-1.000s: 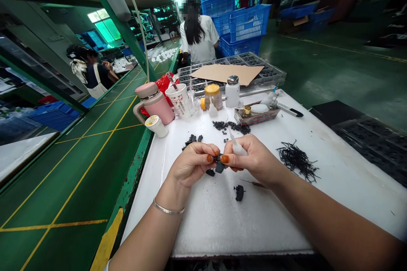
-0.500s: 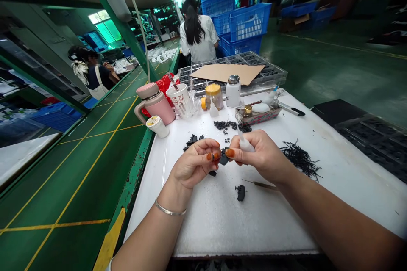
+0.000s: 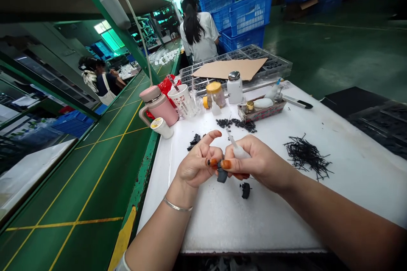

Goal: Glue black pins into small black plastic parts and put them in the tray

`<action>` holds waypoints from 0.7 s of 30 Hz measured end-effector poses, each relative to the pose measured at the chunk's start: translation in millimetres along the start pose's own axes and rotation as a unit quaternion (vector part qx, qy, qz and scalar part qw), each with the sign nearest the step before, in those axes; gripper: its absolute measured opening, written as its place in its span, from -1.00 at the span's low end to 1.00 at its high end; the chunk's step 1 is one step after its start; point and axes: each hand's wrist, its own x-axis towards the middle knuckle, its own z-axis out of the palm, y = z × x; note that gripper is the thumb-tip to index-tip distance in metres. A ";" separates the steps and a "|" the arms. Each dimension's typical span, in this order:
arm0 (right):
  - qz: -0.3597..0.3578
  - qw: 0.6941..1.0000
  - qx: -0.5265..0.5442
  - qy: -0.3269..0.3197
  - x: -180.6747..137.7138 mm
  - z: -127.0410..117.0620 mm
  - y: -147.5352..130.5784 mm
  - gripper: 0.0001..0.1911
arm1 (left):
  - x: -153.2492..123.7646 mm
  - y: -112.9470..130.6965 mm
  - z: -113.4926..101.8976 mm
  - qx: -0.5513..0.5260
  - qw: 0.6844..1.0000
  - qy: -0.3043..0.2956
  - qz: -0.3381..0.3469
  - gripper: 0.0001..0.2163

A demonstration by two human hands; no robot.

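My left hand (image 3: 197, 161) pinches a small black plastic part (image 3: 222, 174) between thumb and fingers, its index finger raised. My right hand (image 3: 259, 163) meets it there, thumb and finger also on the part. Tucked in the right hand is a white squeeze bottle with a thin nozzle (image 3: 241, 151), its tip pointing up and left. Below the hands, a similar black part (image 3: 245, 190) lies on the white tabletop (image 3: 219, 224). More black parts (image 3: 194, 140) sit behind the left hand, partly hidden by it.
Thin black rods (image 3: 307, 156) lie in a pile at right; tiny black pieces (image 3: 237, 123) lie behind the hands. Farther back stand a pink mug (image 3: 162, 108), a paper cup (image 3: 184, 101), a white dispenser bottle (image 3: 234, 89) and a small box (image 3: 265, 110). A co-worker (image 3: 197, 31) sits beyond.
The black part has turned and sits slightly lower between my fingers. My left index finger has lifted. The squeeze bottle's nozzle leans further left, and the view has shifted slightly.
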 end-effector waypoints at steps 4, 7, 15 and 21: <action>-0.004 1.000 -0.002 0.004 0.3 1.7 1.9 -0.61 | -0.4 -1.1 1.5 0.000 1.000 -0.008 0.002 -0.38; -0.006 1.000 -0.007 0.006 -0.1 2.2 1.8 -0.60 | -0.2 -1.7 1.3 -0.003 1.000 -0.011 0.003 -0.41; -0.013 1.000 -0.013 0.004 -1.3 5.0 -1.3 -0.64 | -0.8 -2.6 -0.2 -0.004 1.000 -0.015 0.005 -0.41; -0.014 1.000 -0.020 0.004 -1.2 3.6 0.6 -0.64 | -0.1 -3.1 -2.3 -0.014 0.999 -0.037 0.010 -0.42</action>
